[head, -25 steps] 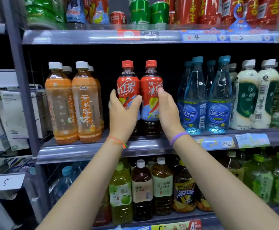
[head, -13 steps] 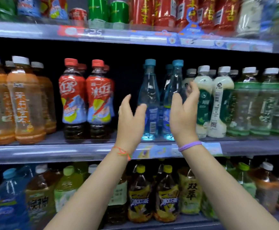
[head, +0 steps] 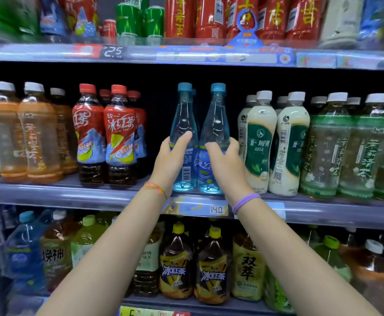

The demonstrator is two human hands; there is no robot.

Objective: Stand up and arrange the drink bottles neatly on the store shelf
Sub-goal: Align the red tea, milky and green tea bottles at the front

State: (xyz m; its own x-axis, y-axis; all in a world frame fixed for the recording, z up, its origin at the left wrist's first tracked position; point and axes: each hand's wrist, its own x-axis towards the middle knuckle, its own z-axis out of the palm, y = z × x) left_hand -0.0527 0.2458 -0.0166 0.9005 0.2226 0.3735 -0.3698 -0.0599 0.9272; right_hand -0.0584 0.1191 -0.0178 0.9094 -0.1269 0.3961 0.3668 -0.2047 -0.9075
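Note:
Two clear blue bottles with teal caps stand side by side at the front of the middle shelf point(head: 72, 195). My left hand point(head: 171, 156) grips the left blue bottle point(head: 183, 115) around its waist. The right blue bottle point(head: 216, 117) is held the same way by my right hand point(head: 226, 165). Both bottles are upright and touch each other. More blue bottles stand behind them, mostly hidden.
Red iced-tea bottles point(head: 118, 135) and orange tea bottles point(head: 38, 137) stand to the left. White milk-tea bottles point(head: 260, 142) and green tea bottles point(head: 364, 147) stand to the right. Cans fill the shelf above point(head: 140, 53); larger bottles point(head: 211, 270) fill the shelf below.
My hands left the red iced-tea bottles, moved right along the shelf and closed around the two blue bottles. The view shifted right with them.

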